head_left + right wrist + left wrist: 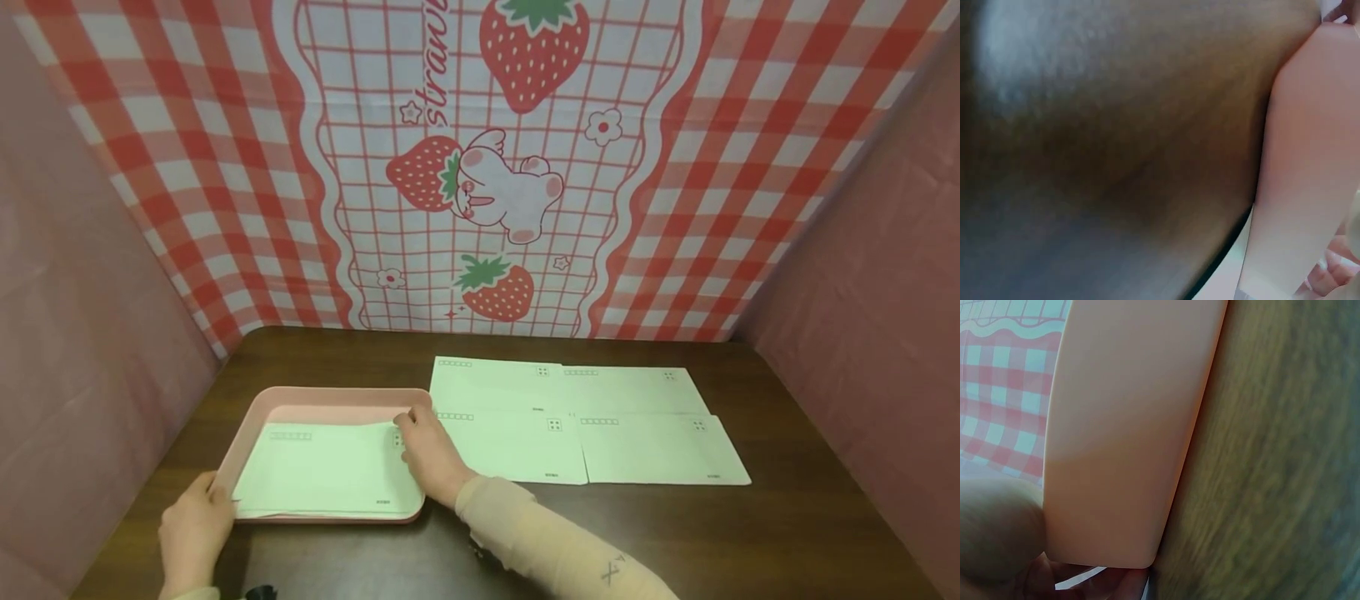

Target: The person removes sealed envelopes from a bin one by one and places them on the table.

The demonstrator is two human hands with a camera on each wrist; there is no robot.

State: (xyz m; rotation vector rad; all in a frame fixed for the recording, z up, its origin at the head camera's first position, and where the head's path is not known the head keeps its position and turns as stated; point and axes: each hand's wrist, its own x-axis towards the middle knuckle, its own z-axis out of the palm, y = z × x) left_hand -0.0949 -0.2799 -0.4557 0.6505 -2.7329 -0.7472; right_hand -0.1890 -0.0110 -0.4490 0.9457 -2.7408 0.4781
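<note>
A pink tray (345, 397) stands on the left of the table with a stack of white envelopes (322, 471) in it. My left hand (197, 525) grips the tray's front left corner, its thumb and fingers close to the envelopes' corner. In the left wrist view the tray's outer side wall (1129, 437) fills the middle, with part of that hand at the lower left. At the stack's far right corner, my right hand (431, 454) reaches over the tray rim and pinches the top envelope with curled fingers. The right wrist view shows the tray wall (1310, 137), with fingers (1329, 275) beyond it.
Several white envelopes (510, 450) lie face up in two rows right of the tray, edges meeting or overlapping. The dark wooden table (675, 533) ends at a red checked strawberry cloth (517, 167) behind. Pink cloth walls (870, 250) rise at both sides.
</note>
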